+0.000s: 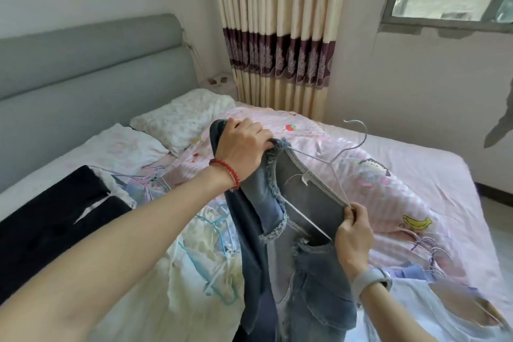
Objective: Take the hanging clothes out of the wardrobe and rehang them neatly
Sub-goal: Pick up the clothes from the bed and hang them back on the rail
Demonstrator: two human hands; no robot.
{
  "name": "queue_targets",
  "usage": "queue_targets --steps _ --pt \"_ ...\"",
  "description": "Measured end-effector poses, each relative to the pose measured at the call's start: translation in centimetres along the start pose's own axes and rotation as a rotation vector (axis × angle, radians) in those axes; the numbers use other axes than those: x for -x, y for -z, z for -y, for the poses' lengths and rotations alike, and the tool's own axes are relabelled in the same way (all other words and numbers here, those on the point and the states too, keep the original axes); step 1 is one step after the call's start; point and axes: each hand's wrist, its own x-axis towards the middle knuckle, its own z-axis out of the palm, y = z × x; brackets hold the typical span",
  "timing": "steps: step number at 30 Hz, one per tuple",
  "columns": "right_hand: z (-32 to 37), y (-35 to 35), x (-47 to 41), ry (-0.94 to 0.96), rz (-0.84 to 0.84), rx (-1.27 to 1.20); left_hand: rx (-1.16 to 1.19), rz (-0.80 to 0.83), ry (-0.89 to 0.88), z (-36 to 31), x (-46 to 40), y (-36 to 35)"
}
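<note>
A frayed blue denim garment [302, 272] hangs in front of me over the bed. My left hand [244, 147], with a red bead bracelet on its wrist, grips the garment's upper left shoulder. At the garment's right shoulder my right hand [352, 233], with a grey watch on its wrist, pinches the denim together with the end of a thin silver wire hanger [337, 158]. The hanger lies partly inside the neckline, and its hook points up and to the right.
The bed [416, 175] has a pink cartoon-print sheet. A black garment [52, 216] lies at the left, pale clothes on blue hangers [211, 266] in the middle, more clothes and purple hangers [427, 250] at the right. Two pillows, a grey headboard, a curtain and a window stand behind.
</note>
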Motion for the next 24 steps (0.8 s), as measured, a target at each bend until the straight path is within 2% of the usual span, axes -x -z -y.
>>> queue_targets --steps 4,10,13,16,19,24 --pt "5.7 -2.1 2.7 0.165 0.074 -0.011 -0.066 -0.042 0.181 4.5 6.0 5.2" --pt "20.4 -5.3 5.3 0.626 0.078 0.0 -0.113 -0.129 0.608 10.1 13.6 14.8" --pt "26.4 -7.5 8.9 0.841 0.082 -0.056 -0.114 -0.171 0.716 11.5 19.5 20.4" --pt "30.9 -9.6 14.0 1.011 0.141 -0.133 -0.09 -0.187 0.782 11.3 25.9 25.6" --pt "34.3 -11.5 19.9 1.134 0.243 -0.224 -0.118 -0.234 0.921 9.9 31.2 30.0" --pt "37.3 -13.1 30.1 1.267 0.462 -0.38 -0.337 -0.256 1.064 6.9 39.1 35.9"
